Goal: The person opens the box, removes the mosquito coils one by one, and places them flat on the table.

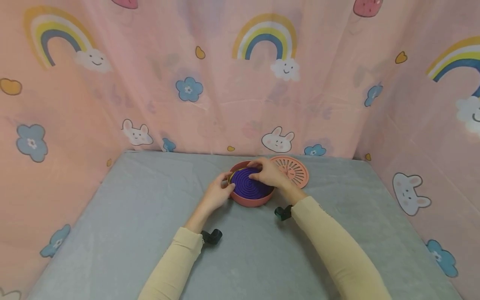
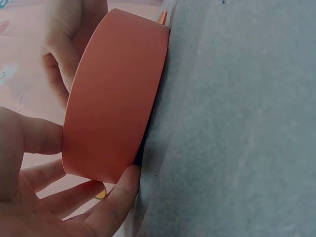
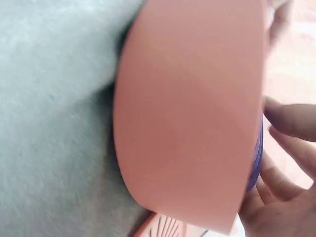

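A round terracotta-pink box stands on the grey cloth. A purple spiral mosquito coil lies across its opening, and a thin yellow edge shows beside the coil at the left. My left hand holds the box's left side, its thumb at the rim and fingers around the wall, as the left wrist view shows. From the far right, my right hand reaches over the rim and pinches the coil, thumb on top. In the right wrist view, the coil's edge shows just past the rim near the fingers. The box's inside is mostly hidden.
A slotted pink round lid lies behind the box to the right, partly covered by my right hand. The grey table cloth ends at a pink printed curtain at the back and sides. Dark wrist cameras sit below both hands.
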The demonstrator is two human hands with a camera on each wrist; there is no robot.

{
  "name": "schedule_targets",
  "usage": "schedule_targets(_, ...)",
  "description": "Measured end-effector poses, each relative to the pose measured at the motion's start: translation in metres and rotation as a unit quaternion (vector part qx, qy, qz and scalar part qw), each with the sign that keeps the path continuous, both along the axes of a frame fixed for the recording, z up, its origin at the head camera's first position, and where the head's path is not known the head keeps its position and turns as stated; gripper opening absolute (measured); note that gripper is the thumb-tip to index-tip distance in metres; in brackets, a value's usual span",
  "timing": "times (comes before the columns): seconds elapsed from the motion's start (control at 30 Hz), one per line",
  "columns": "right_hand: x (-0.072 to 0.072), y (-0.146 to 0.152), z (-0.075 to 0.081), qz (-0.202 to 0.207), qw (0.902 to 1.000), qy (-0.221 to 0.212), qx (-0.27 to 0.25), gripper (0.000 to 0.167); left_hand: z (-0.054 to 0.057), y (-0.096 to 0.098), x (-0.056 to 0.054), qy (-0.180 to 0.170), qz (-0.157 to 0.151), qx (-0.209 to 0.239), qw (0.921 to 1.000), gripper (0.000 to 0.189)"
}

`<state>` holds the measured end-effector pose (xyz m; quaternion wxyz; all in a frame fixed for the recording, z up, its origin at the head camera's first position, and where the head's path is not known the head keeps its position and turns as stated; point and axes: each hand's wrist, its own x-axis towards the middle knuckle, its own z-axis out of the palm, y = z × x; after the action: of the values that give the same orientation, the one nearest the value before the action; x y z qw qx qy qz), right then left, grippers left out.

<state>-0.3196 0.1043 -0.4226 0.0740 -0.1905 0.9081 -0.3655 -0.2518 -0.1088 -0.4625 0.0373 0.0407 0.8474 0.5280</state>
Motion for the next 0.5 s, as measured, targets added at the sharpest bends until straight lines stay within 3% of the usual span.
schedule_targets(0.2, 0.000, 0.009, 0.004, 0.005, 0.9991, -0.041, 0.004, 0.039, -0.002, 0.002, 0.000, -0.006, 0.004, 0.001, 1.0000, 0.048)
schedule_targets(0.33, 0.000, 0.017, 0.005, 0.007, 0.9976, -0.065, -0.025, 0.036, -0.002, 0.002, 0.000, -0.006, 0.006, 0.006, 0.9999, 0.048)
schedule_targets(0.5, -0.001, 0.024, 0.010, -0.028, 0.9913, -0.101, -0.079, 0.033, -0.001, 0.002, 0.000, -0.005, 0.004, 0.007, 1.0000, 0.048)
